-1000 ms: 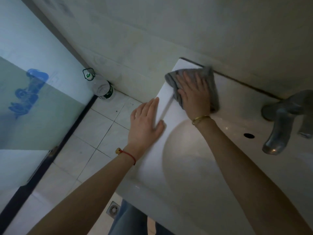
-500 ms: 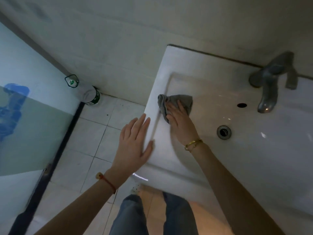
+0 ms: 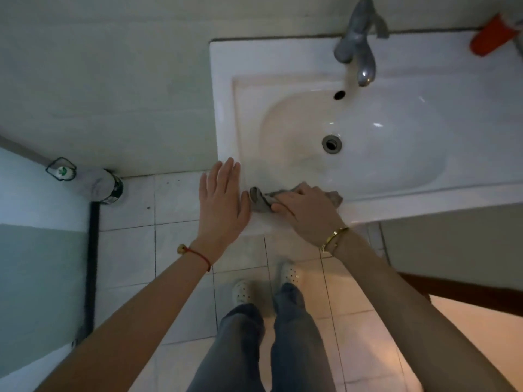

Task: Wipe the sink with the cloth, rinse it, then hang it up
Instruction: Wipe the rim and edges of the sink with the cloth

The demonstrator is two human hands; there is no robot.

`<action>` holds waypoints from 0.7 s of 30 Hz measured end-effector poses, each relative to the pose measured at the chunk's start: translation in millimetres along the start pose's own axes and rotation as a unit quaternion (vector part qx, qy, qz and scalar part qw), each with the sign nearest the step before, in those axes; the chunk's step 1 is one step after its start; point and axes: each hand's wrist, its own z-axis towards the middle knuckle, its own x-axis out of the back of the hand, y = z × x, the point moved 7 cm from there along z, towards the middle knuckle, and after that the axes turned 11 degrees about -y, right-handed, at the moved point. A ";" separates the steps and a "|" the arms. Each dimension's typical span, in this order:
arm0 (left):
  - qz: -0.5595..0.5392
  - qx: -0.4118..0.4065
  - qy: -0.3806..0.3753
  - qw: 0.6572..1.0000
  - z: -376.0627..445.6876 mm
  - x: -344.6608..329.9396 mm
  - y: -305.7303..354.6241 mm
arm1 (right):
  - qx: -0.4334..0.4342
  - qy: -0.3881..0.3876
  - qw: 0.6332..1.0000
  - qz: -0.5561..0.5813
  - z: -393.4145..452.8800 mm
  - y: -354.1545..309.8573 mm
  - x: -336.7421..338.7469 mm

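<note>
- Right hand presses crumpled grey cloth onto front-left rim of white ceramic sink, fingers curled over it.
- Left hand lies flat, fingers spread, grasping nothing.
- Clear plastic bottle on floor: green label unreadable.

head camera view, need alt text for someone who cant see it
Seen from above, a person's right hand presses a grey cloth onto the front left rim of a white sink, while the left hand lies flat and open beside it. A metal tap stands at the back, with a tiled floor below.
</note>
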 end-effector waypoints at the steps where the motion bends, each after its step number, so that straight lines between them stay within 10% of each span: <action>1: -0.001 -0.010 -0.001 1.000 -1.8 -0.6 4.4 | 0.000 0.037 0.999 -0.022 -8.2 -2.1 -1.5; 17: -0.006 -0.052 0.031 0.998 -8.6 -18.1 55.7 | -0.264 0.234 0.936 0.006 -58.2 84.6 -16.1; 21: 0.007 -0.061 0.024 0.998 -11.1 -26.5 63.7 | -0.168 0.232 0.958 0.001 -34.7 27.9 -34.7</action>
